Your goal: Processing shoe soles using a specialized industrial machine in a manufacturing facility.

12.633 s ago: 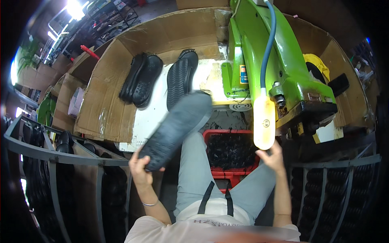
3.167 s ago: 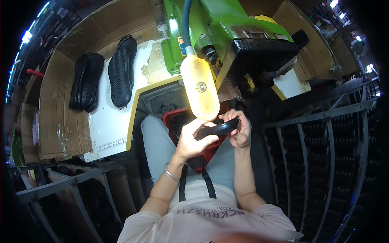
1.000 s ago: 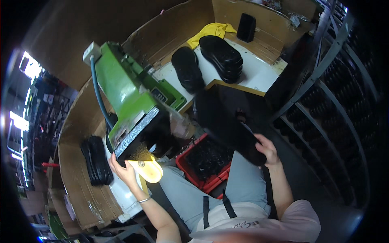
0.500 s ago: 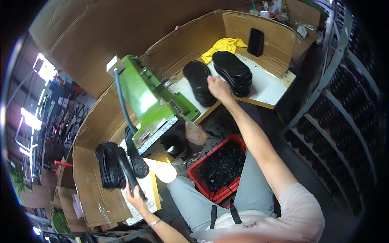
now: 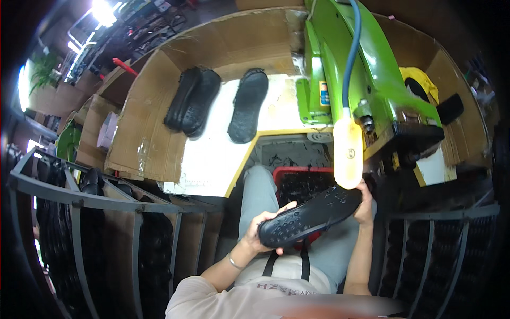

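Over my lap I hold a black rubber shoe sole (image 5: 313, 217), tilted with its studded face in view. My left hand (image 5: 257, 229) grips the end at the left, with the thumb on the upper edge. My right hand (image 5: 365, 204) is closed on the other end, just below a lit, paddle-shaped lamp (image 5: 348, 154). Behind the sole, between my legs, sits a red basket (image 5: 303, 169) with black scraps in it. On the white tabletop (image 5: 210, 159) at the left lie a single black sole (image 5: 248, 106) and a small group of soles (image 5: 199, 101).
A green machine (image 5: 377, 69) with a blue hose (image 5: 355, 48) rises from the table in front of me. Cardboard walls (image 5: 228, 45) surround the tabletop. Metal racks stand close on the left (image 5: 106, 199) and right (image 5: 441, 215). A yellow cloth (image 5: 422, 77) lies behind the machine.
My view has swung left. My right hand has left the sole stacks at the right. Both hands now hold one sole over my lap, brought from the left side of the table.
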Tool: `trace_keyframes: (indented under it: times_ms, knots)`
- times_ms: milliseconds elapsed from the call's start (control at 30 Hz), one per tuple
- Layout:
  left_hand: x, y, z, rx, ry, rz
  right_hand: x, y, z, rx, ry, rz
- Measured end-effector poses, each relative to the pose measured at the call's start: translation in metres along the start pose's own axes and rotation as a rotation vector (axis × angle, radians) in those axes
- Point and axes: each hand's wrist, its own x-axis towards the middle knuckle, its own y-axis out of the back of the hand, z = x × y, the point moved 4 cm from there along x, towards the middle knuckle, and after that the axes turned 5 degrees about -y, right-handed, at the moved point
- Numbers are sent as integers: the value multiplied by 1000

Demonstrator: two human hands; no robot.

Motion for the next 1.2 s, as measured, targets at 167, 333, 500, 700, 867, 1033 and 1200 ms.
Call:
trace_keyframes:
  times_ms: [167, 333, 500, 700, 867, 1033, 1200]
  knots:
    - [37, -13, 24, 632, -333, 80, 4, 32, -7, 315, -74, 57]
    - [59, -66, 35, 1444, -945, -27, -1, 63, -21, 341, -52, 211]
    - [95, -82, 24, 1483, -996, 69, 7, 86, -33, 273, -19, 440]
    - [107, -72, 23, 1586, -1107, 19, 17, 85, -32, 135, 107, 625]
    - [89, -80, 40, 1532, -1152, 45, 21, 63, -29, 140, 101, 644]
    - [62, -61, 82, 1483, -1078, 72, 30, 22, -36, 169, 106, 614]
    - [50, -45, 105, 1391, -1050, 71, 30, -5, -44, 36, 235, 613]
